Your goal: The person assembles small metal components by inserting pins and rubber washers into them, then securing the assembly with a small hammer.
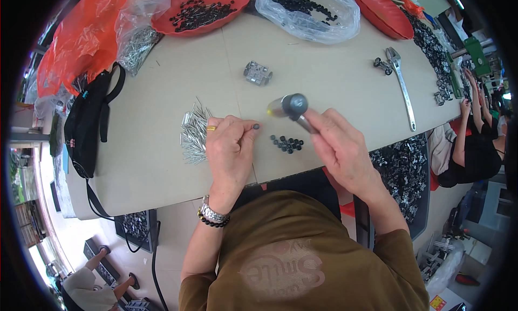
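Note:
My left hand point(229, 144) rests on the table with thumb and forefinger pinched on a small dark wheel point(256, 126). A hammer point(295, 104) is gripped in my right hand point(341, 149); its head, slightly blurred and yellowish at one end, hovers above and to the right of the wheel. Below the hammer lies a cluster of small black wheels point(287, 144). Thin metal pins point(193, 135) are heaped just left of my left hand. Farther off sits a small grey metal block point(258, 73), apart from both hands.
At the far side are a red tray point(237, 8) of dark parts, a clear plastic bag point(345, 28) of black pieces and another red tray point(380, 14). An adjustable wrench point(402, 90) lies right, a black bag point(89, 127) left. A bin of parts point(402, 181) stands beside me; people sit at right.

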The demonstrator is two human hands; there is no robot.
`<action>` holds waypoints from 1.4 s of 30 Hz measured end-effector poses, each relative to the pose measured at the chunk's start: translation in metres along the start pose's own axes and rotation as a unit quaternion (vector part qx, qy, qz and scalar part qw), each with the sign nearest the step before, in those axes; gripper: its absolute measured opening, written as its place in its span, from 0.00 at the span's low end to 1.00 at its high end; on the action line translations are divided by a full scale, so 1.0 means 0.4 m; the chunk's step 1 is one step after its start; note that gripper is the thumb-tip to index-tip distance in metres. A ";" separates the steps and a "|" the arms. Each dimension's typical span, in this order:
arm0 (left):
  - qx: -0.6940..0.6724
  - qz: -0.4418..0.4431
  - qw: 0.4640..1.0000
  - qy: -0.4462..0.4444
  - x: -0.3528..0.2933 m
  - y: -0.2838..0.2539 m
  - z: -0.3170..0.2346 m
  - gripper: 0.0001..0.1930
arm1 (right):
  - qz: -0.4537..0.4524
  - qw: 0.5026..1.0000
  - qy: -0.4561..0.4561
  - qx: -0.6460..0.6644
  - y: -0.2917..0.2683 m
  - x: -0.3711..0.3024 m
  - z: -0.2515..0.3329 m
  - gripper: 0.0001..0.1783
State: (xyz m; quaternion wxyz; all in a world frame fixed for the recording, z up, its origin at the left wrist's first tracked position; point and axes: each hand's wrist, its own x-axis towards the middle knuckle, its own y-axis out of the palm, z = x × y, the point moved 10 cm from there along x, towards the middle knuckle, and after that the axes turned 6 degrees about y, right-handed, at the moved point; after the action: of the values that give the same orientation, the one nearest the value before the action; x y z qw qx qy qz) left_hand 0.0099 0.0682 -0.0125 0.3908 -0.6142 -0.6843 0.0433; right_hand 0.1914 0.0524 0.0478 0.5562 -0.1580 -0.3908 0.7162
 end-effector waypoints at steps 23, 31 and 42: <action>0.037 -0.021 0.999 -0.022 -0.021 -0.008 0.020 0.07 | 0.153 0.977 -0.035 -0.144 0.100 0.041 0.081 0.35; 0.040 -0.005 0.998 -0.039 -0.017 -0.005 0.020 0.04 | 0.150 0.977 -0.035 -0.151 0.125 0.029 0.060 0.35; 0.048 -0.018 0.998 -0.025 -0.015 -0.009 0.018 0.05 | 0.123 0.985 -0.027 -0.121 0.115 0.017 0.049 0.33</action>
State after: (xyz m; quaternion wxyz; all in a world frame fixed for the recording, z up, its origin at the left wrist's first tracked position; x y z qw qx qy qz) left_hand 0.0024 0.0651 -0.0186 0.4034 -0.5810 -0.7019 0.0842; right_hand 0.1452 0.0478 0.0280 0.4297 -0.2511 -0.4669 0.7310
